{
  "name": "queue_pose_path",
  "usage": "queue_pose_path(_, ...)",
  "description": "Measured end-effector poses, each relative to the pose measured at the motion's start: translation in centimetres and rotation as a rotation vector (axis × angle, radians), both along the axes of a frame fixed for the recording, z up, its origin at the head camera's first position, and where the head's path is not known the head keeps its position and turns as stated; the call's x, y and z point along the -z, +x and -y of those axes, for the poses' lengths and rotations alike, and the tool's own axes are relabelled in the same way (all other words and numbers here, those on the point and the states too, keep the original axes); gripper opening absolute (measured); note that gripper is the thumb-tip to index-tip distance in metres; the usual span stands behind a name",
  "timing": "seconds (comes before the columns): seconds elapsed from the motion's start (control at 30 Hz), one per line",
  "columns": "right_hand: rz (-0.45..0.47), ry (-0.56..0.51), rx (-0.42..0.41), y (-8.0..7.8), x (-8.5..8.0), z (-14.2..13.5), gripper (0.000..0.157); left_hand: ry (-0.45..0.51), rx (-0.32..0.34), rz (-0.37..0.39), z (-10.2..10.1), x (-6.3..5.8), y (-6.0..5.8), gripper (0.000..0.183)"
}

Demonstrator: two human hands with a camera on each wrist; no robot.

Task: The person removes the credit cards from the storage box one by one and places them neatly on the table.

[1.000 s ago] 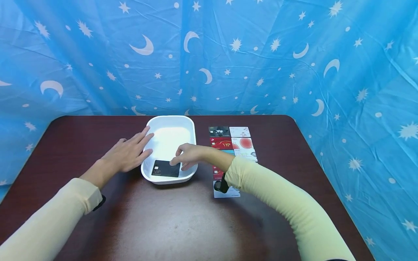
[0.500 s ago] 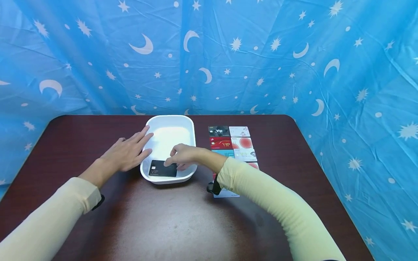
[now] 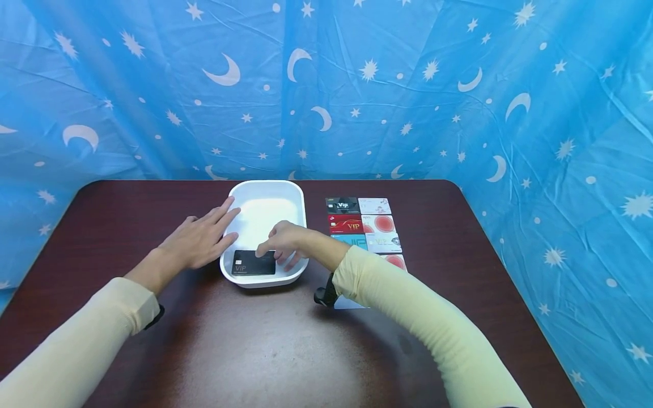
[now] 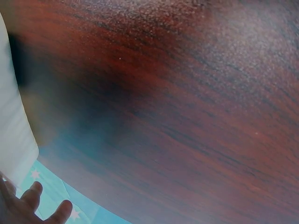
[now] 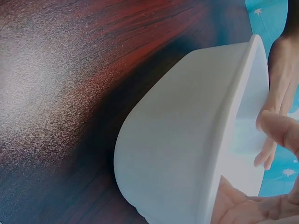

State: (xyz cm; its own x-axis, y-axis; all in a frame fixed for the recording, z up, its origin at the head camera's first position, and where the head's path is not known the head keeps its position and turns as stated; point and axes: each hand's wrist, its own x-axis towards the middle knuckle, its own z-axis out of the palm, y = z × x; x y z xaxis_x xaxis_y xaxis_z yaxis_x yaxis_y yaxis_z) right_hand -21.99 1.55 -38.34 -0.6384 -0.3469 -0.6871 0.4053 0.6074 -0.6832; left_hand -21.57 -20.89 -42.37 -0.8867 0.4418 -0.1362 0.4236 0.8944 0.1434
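A white plastic tub (image 3: 301, 209) stands toward the back of the table, left of centre. Spread fingers of my left hand (image 3: 199, 238) rest on its left rim; some of them show low in the left wrist view. My right hand (image 3: 289, 241) reaches in over the right side. One of its fingertips touches a black VIP card (image 3: 245, 267) that lies flat at the near end inside. The other fingers hang apart beside the card's right edge. In the right wrist view the tub's wall (image 5: 173, 126) hides the card, and those fingers look loosely spread.
Right of the tub, several cards lie in two columns, among them a black Vip card (image 3: 343, 205), a red VIP card (image 3: 345, 224) and a white card (image 3: 382, 242). My right forearm covers the near cards. A blue curtain (image 3: 357, 141) hangs behind the dark table (image 3: 275, 351).
The right hand and the black card have slid slightly left inside the tub, mostly before the half-second-ago frame. The right forearm has swung left. The left hand stays at the rim.
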Motion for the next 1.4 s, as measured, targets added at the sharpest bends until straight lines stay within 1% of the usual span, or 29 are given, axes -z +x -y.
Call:
queue_pose_path(0.17, 0.024, -0.027, 0.053, -0.1, 0.1, 0.2, 0.051, -0.005, 0.001, -0.002, 0.1, 0.0, 0.1, 0.069)
queue_pose_path(0.37, 0.047, -0.042, 0.106, -0.3, 0.3, 0.4, 0.059, -0.002, 0.004, 0.002, 0.1, 0.1, 0.1, 0.069)
queue_pose_path(0.57, 0.073, -0.053, 0.153, -0.7, 0.7, 0.5, 0.056, 0.003, -0.002, 0.006, 0.2, 0.2, 0.0, 0.070)
queue_pose_path(0.7, 0.096, -0.072, 0.175, -0.9, 0.8, 0.3, 0.059, 0.003, -0.004, 0.010, 0.2, 0.2, 0.0, 0.070)
queue_pose_path(0.8, 0.114, -0.082, 0.179, -1.0, 0.7, 0.2, 0.064, 0.002, -0.005, 0.011, 0.2, 0.3, 0.0, 0.070)
queue_pose_path(0.97, 0.136, -0.064, 0.154, -1.1, 0.9, 0.3, 0.073, 0.000, -0.007, 0.016, 0.2, 0.3, 0.0, 0.070)
queue_pose_path(1.07, 0.127, -0.047, 0.139, -1.0, 1.1, 0.4, 0.077, -0.002, -0.007, 0.015, 0.1, 0.3, 0.0, 0.070)
queue_pose_path(1.2, 0.110, -0.030, 0.128, -0.8, 1.2, 0.5, 0.078, 0.000, -0.004, 0.014, 0.1, 0.4, 0.0, 0.070)
queue_pose_path(1.4, 0.114, -0.019, 0.127, -0.8, 0.9, 0.5, 0.077, 0.003, -0.005, 0.014, 0.0, 0.3, -0.2, 0.071)
